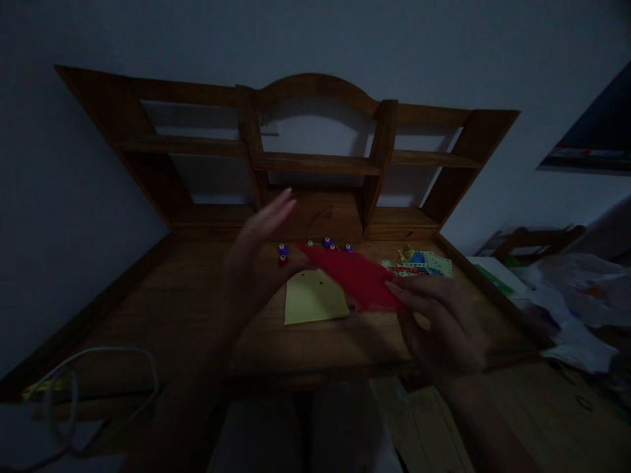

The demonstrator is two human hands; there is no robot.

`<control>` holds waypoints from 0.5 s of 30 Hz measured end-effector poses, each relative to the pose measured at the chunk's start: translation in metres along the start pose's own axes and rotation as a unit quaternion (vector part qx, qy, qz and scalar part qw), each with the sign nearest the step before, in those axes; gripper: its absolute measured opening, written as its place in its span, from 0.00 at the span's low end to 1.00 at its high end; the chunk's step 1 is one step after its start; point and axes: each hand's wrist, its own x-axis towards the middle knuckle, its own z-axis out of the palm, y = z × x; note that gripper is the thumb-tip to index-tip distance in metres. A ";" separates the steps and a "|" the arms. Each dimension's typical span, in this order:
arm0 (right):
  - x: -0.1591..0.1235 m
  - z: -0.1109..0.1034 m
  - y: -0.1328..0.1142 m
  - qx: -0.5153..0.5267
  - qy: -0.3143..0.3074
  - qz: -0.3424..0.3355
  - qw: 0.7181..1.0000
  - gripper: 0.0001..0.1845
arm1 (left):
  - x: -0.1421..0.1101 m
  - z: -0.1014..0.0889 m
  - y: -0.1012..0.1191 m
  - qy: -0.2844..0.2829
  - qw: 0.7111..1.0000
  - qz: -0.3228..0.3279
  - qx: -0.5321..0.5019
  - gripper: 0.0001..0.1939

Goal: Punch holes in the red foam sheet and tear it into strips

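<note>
A red sheet (357, 279), perhaps paper or felt, is held in the air above the desk, tilted. My right hand (436, 315) pinches its right end between thumb and fingers. On the other side my left hand (259, 256) is open, fingers raised and thumb stretched towards the sheet's left corner; I cannot tell if the thumb touches it. Below lies a pale yellow sheet (315, 302) with small red marks near its top, partly covered by the red one. Dim light and motion blur both hands.
Several small purple, red and yellow pieces with white tops, such as a purple one (282, 249), stand behind the yellow sheet. Patterned cards (436, 264) lie at the back right. A wooden hutch (315, 162) backs the desk. A white cable (106, 350) loops at front left; plastic bags (572, 315) sit right.
</note>
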 end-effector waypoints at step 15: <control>-0.038 0.172 0.053 0.066 -0.308 0.006 0.949 0.07 | -0.108 0.036 -0.106 -0.326 0.938 -0.015 0.115 0.24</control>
